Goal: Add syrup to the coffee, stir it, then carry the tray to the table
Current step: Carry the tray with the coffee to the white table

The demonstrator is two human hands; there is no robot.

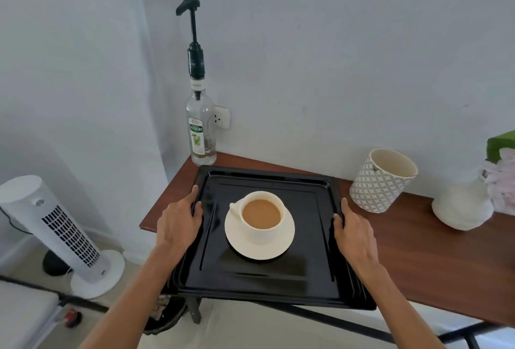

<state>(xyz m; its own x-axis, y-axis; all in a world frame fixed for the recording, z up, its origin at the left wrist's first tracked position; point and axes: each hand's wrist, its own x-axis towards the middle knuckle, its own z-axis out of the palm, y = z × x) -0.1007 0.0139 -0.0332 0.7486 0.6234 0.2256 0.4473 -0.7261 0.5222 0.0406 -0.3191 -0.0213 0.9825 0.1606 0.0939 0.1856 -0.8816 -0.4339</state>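
A black rectangular tray [267,284] lies on the brown wooden shelf, its near edge past the shelf's front. At the tray's middle a white cup of milky coffee [262,216] stands on a white saucer [260,248]. My left hand [178,220] grips the tray's left rim, thumb inside the edge. My right hand [352,228] grips the right rim the same way. A clear syrup bottle [200,125] with a tall black pump stands at the shelf's back left corner, beyond the tray. No spoon is visible.
A patterned white pot [381,181] and a white vase [462,206] with pink flowers stand on the shelf [418,259] to the right of the tray. A white tower fan [55,226] stands on the floor at the left. The wall is close behind.
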